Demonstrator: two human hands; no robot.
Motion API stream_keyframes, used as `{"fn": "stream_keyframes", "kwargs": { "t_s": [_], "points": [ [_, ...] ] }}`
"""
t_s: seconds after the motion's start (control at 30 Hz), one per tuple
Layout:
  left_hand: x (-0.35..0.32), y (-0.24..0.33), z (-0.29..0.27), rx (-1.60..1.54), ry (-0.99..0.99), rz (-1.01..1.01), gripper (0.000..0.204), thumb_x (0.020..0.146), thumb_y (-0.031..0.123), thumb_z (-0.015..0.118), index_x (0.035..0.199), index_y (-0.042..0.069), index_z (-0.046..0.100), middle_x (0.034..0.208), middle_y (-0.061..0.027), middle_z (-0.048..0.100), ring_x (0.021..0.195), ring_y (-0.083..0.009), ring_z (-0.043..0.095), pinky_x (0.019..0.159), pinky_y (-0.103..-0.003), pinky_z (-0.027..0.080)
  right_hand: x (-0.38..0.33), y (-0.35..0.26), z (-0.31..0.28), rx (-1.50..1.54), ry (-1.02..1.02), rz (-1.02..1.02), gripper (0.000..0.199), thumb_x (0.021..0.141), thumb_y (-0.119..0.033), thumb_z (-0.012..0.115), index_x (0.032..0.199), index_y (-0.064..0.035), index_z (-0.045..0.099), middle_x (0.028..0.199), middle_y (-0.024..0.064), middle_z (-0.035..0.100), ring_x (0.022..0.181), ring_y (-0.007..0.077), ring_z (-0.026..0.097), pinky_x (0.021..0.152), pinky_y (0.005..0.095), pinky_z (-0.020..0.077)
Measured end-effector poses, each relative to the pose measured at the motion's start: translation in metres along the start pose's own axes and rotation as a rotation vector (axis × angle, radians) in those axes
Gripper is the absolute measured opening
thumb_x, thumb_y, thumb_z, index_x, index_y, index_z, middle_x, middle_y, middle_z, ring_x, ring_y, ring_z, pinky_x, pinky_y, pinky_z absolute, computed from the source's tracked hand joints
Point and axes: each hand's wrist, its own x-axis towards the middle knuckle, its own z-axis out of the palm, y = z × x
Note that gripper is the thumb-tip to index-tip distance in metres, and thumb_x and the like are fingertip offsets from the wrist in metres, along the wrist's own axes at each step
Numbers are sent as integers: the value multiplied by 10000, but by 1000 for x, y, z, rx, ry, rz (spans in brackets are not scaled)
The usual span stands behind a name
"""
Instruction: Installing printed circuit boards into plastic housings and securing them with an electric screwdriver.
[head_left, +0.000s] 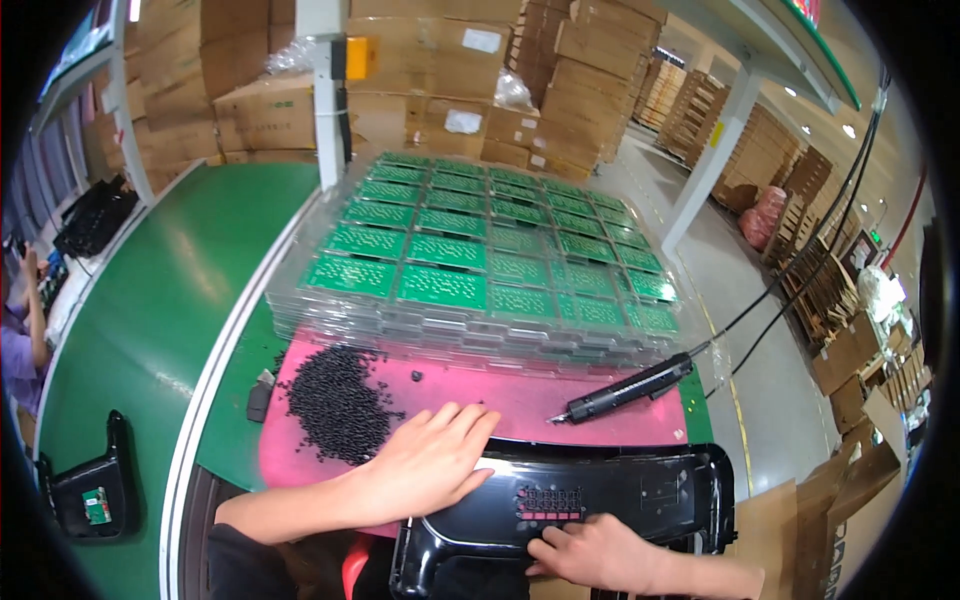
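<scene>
the black plastic housing (600,495) lies at the near edge of the bench, half on the pink mat (520,400), with a small grid of pink keys in its middle. the left hand (430,460) rests flat on the housing's left end, fingers spread and holding nothing. the right hand (595,550) presses its fingertips on the housing's near edge just below the key grid; it grasps nothing either.

just beyond the housing, a black electric screwdriver (625,390) lies on the mat, its tip pointing left and its cable running off to the right. left of the housing, a heap of small black screws (335,400) is spread on the mat, close to the left hand. behind the mat, a stack of clear trays (480,320) holds rows of green circuit boards (440,285) and blocks the far side of the bench.

far left of the housing, a second black housing (95,485) sits on the green conveyor belt (150,300). well behind the trays, brown cardboard boxes (430,60) are piled high, several with white rectangular labels.
</scene>
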Motion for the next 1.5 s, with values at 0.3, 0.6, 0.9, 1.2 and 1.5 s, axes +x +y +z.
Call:
{"fn": "stream_keyframes", "kwargs": {
  "t_s": [0.3, 0.6, 0.9, 1.2, 1.5],
  "points": [
    [14, -50, 28, 170, 19, 89, 221, 857, 284, 691, 880, 65, 675, 871, -67, 638, 847, -242, 636, 707, -377, 520, 184, 121, -60, 61, 669, 178, 398, 909, -158, 631, 1265, -14, 529, 1150, 184, 628, 1115, 356, 553, 934, 456, 443],
    [7, -69, 19, -16, 87, 51, 175, 861, 249, 693, 909, 80, 693, 874, -48, 638, 876, -236, 644, 714, -381, 502, 244, 160, -49, 78, 681, 302, 237, 967, -126, 529, 1156, -43, 645, 1071, 128, 619, 1067, 309, 522, 953, 436, 352],
    [5, -59, -21, -44, 786, 1, 457, 721, 255, 838, 1043, 19, 615, 996, -140, 589, 955, -302, 569, 823, -380, 493, 168, 116, -77, -13, 958, 100, 189, 837, -84, 657, 1022, -66, 689, 1003, 48, 596, 992, 245, 540, 915, 430, 341],
    [3, -34, -28, -645, -30, -113, 652, 740, 328, 849, 1225, -35, 605, 1078, -152, 641, 980, -278, 634, 836, -361, 536, 60, 52, -36, -495, 829, -81, 471, 555, -216, 689, 1015, -175, 779, 1014, -61, 563, 893, 139, 476, 850, 376, 307],
    [5, -23, -2, -368, 46, 256, 611, 632, 283, 900, 1136, 18, 678, 992, -80, 650, 922, -254, 639, 796, -355, 548, 21, 62, -11, 599, 611, 253, 308, 789, -143, 796, 1052, -32, 679, 930, 103, 650, 868, 247, 612, 809, 346, 502]
  ]
}}
